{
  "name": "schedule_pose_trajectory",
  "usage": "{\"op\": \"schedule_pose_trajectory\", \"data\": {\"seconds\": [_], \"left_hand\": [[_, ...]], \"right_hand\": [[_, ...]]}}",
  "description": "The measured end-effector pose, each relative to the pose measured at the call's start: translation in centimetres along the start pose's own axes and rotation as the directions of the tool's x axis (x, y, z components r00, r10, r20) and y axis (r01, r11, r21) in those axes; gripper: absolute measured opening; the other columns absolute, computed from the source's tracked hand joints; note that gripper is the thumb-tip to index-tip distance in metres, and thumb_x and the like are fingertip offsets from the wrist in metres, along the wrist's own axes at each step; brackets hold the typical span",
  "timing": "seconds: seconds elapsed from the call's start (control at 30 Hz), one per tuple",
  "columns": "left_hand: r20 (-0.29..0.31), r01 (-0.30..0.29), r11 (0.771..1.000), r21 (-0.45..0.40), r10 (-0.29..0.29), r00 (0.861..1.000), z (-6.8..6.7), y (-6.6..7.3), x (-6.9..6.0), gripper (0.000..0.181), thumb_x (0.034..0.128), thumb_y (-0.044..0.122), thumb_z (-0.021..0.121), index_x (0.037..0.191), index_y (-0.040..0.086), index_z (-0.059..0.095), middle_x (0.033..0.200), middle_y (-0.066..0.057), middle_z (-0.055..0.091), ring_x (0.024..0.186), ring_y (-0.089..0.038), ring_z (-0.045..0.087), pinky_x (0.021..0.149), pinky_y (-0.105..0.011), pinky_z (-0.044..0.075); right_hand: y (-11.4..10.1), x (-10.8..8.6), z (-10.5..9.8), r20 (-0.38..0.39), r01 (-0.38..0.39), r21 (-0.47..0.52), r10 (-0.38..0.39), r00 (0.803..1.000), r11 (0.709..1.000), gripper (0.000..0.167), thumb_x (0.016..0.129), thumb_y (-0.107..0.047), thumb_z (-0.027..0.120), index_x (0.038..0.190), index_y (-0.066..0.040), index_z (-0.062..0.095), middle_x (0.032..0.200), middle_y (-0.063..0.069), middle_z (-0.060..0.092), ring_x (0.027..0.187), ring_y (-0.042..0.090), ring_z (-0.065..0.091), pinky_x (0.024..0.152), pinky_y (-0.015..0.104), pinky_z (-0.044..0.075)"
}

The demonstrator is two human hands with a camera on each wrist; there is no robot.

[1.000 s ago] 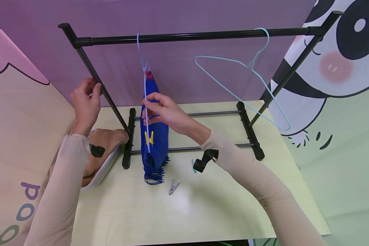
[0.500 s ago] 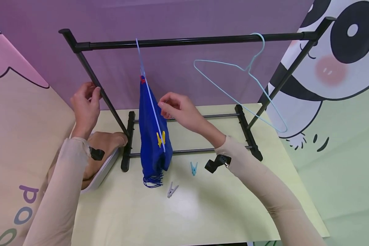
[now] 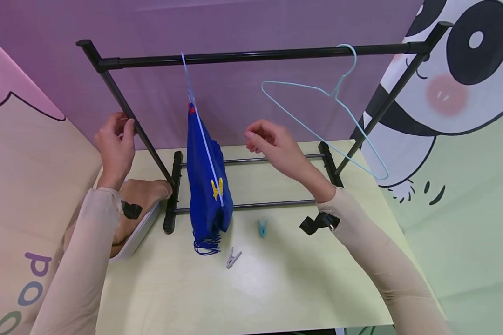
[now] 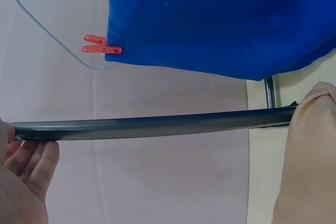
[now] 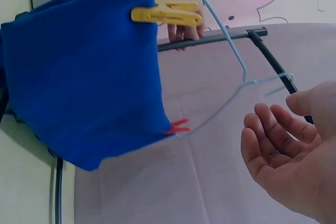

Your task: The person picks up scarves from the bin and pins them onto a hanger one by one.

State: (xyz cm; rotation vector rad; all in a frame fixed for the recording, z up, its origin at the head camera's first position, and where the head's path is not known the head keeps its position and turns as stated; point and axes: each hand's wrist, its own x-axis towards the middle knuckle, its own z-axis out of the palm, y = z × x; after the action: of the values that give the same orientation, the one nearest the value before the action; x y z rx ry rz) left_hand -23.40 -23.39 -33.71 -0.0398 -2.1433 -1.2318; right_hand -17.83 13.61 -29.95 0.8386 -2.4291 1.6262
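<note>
My right hand [image 3: 278, 146] is raised in the air to the right of the blue cloth [image 3: 201, 186], well apart from it; its fingers are loosely bent and the thumb stands off from them, with only air between. My left hand [image 3: 117, 149] grips the rack's left post [image 3: 148, 145], fingers and thumb curled around it.

The cloth hangs at the left of the rack on a light-blue hanger [image 3: 207, 151], whose hook sits over the black top bar [image 3: 255, 56]. A red clip [image 4: 113, 49] pinches it at the hanger's far end and a yellow clip [image 5: 165, 15] at the near end, and its fringe dangles toward me.

To the right, a turquoise hanger [image 3: 336, 94] hangs from the same bar. On the counter [image 3: 302, 293], on the near side of the rack, lie a blue clip [image 3: 262, 228] and, nearer to me and further left, a gray clip [image 3: 233, 258]. Just left of the rack's base, a brown cloth [image 3: 140, 204] fills a white container [image 3: 144, 232], partly behind my left sleeve.
</note>
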Motion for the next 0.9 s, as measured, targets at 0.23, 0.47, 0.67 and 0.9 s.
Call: {"op": "schedule_pose_trajectory", "data": {"seconds": [0.23,0.47,0.67,0.9], "left_hand": [[0.007,0.01,1.0,0.001,-0.01,1.0,-0.3,-0.2,-0.1,0.029,0.1015,0.022,0.057,0.12,0.002,0.066,0.112,-0.014,0.072,0.088,-0.004,0.068,0.085,-0.022,0.054],[0.024,0.029,0.999,0.013,-0.029,0.999,-0.6,-0.3,-0.3,0.031,0.1017,0.025,0.056,0.121,0.003,0.065,0.114,-0.013,0.072,0.092,-0.008,0.069,0.088,-0.025,0.054],[0.01,0.025,1.0,-0.013,-0.025,1.0,-0.3,-0.4,-0.3,0.03,0.1011,0.025,0.058,0.12,0.003,0.066,0.113,-0.013,0.072,0.09,-0.006,0.069,0.087,-0.024,0.054],[0.007,0.029,0.999,-0.035,-0.029,1.0,-0.1,-0.4,-0.3,0.029,0.1006,0.024,0.059,0.118,0.002,0.067,0.111,-0.013,0.072,0.089,-0.005,0.068,0.085,-0.022,0.054]], "right_hand": [[0.1,-1.2,-1.8,-0.056,-0.001,-0.018,0.0,0.998,1.0,0.02,0.102,-0.016,0.057,0.113,-0.001,0.064,0.093,0.013,0.064,0.085,0.022,0.061,0.079,0.028,0.052],[0.4,-3.0,-3.1,-0.1,-0.041,-0.089,0.033,0.994,0.995,0.021,0.101,-0.017,0.058,0.117,-0.004,0.063,0.098,0.011,0.067,0.089,0.023,0.064,0.08,0.025,0.052],[0.7,-3.7,-4.8,-0.174,-0.03,-0.101,0.012,0.985,0.994,0.027,0.101,-0.013,0.058,0.125,-0.002,0.055,0.095,0.013,0.068,0.086,0.023,0.065,0.078,0.023,0.051],[1.3,-4.4,-7.1,-0.312,-0.029,-0.194,-0.034,0.95,0.981,0.032,0.099,-0.012,0.059,0.128,-0.003,0.052,0.093,0.012,0.067,0.081,0.009,0.063,0.077,0.02,0.048]]}}
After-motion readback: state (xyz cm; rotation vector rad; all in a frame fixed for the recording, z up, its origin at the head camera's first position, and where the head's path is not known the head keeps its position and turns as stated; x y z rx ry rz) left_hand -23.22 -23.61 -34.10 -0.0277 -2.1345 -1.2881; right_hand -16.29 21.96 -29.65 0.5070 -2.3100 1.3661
